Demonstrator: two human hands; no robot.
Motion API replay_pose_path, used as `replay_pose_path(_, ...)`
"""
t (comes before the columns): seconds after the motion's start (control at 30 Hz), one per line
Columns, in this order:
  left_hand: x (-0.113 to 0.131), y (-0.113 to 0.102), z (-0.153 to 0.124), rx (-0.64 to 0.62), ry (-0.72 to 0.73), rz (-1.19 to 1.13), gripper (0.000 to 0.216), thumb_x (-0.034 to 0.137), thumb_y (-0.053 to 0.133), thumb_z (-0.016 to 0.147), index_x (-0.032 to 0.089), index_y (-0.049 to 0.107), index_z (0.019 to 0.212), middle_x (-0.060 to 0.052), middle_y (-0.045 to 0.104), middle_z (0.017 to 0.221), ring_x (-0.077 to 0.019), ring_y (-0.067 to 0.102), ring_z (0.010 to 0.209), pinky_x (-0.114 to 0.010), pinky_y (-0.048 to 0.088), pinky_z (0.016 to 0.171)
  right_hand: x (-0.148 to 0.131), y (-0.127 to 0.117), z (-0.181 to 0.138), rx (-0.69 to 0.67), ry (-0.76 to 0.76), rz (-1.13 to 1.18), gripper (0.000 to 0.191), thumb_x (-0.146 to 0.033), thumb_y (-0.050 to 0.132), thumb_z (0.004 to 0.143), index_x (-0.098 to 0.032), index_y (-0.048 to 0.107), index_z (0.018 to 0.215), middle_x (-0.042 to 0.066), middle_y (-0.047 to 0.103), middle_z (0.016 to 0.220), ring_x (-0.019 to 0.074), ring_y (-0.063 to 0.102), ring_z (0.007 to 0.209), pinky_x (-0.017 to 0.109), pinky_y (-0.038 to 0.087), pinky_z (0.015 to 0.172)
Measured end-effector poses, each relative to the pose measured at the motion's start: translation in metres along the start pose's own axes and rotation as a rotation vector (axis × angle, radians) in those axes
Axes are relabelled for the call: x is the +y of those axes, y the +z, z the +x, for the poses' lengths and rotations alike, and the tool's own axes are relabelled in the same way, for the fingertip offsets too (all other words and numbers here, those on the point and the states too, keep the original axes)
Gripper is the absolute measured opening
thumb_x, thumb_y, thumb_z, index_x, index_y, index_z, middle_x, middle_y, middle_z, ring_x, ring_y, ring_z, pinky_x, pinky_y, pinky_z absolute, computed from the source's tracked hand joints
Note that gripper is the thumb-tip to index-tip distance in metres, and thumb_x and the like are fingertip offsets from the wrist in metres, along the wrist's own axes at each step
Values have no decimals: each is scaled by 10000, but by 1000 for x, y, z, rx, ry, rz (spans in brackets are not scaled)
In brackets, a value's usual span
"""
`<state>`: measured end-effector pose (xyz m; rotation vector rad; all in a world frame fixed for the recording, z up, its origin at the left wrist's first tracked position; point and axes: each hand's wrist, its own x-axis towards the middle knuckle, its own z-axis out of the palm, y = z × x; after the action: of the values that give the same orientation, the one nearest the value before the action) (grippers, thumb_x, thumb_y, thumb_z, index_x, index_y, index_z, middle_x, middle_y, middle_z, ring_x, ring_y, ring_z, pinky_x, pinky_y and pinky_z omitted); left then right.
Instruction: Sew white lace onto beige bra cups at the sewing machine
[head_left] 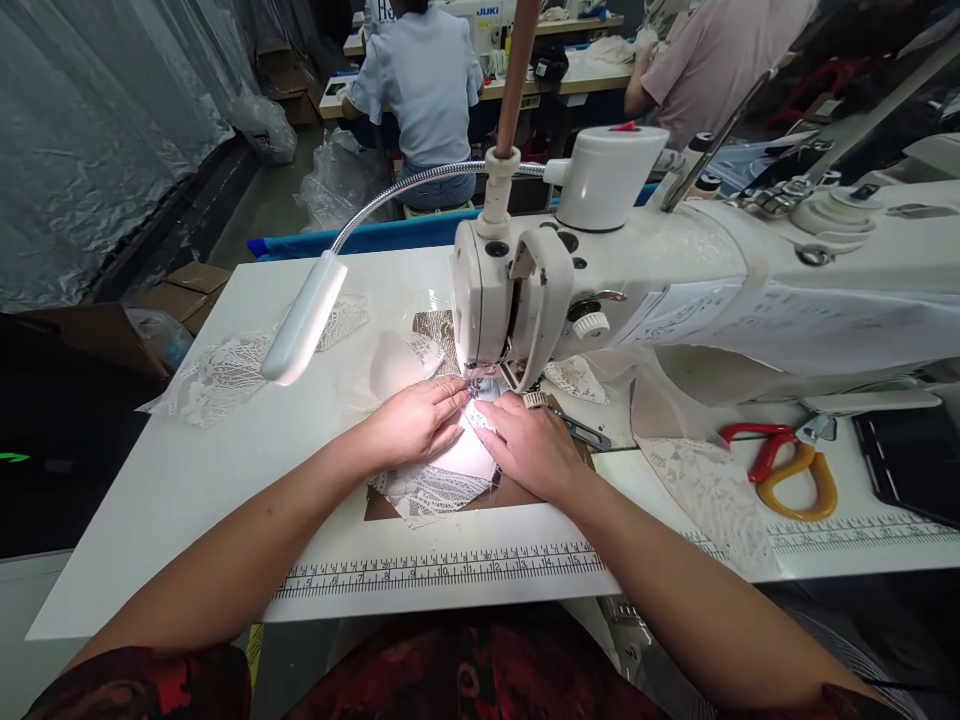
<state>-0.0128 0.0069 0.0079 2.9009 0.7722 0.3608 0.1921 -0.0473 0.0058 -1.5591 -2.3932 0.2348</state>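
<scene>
Under the needle of a white sewing machine (pixel 487 290) lies a pale fabric piece with lace (pixel 435 490). My left hand (pixel 420 420) rests flat on its left side, fingers stretched toward the presser foot (pixel 478 385). On the right, my right hand (pixel 536 445) is closed, its bent fingers and thumb holding the piece by a lace edge close to the foot. Part of the fabric is hidden beneath both hands. A brown board (pixel 517 492) shows under the work. Behind my left hand is another pale cup-shaped piece (pixel 394 365) with lace.
A lamp (pixel 304 320) on a bent neck hangs over the left side, above lace pieces (pixel 225 375). Red-and-yellow-handled scissors (pixel 799 485), a black phone-like object (pixel 911 455) and lace fabric (pixel 705 490) lie right. A ruler strip (pixel 442 572) edges the table. Two people sit beyond.
</scene>
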Motion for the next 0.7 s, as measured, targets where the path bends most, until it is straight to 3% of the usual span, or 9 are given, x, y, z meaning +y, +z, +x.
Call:
replay_pose_path(0.2, 16, -18, 0, -44, 14, 97, 315, 182, 420, 918, 84, 608, 1152, -171, 577, 1257, -291, 498, 1206, -464, 432, 1009, 7, -1, -3, 63, 20, 141, 320, -184, 390, 906, -181, 654, 1087, 96, 653, 971, 213, 587, 869, 308, 441, 746)
replay_pose_path(0.37, 31, -10, 1, -42, -22, 25, 384, 354, 509, 888, 80, 589, 1145, -170, 595, 1107, -287, 538, 1025, -464, 447, 938, 9, 0, -3, 43, 37, 156, 337, -168, 392, 891, -182, 657, 1098, 98, 649, 996, 197, 587, 811, 296, 449, 720)
replay_pose_path(0.57, 27, -3, -4, -18, 7, -32, 361, 344, 490, 899, 81, 584, 1128, -170, 573, 1059, -285, 517, 1013, -452, 444, 913, 7, -1, -4, 79, 41, 151, 337, -170, 390, 894, -175, 673, 1078, 98, 648, 975, 178, 561, 746, 276, 426, 664)
replay_pose_path(0.7, 24, -6, -4, -3, 34, -56, 357, 326, 484, 901, 71, 577, 1133, -180, 570, 1057, -284, 516, 998, -452, 454, 891, 5, -2, -6, 105, -49, 194, 296, -167, 421, 886, -176, 689, 1012, 79, 644, 904, 163, 532, 714, 263, 391, 624)
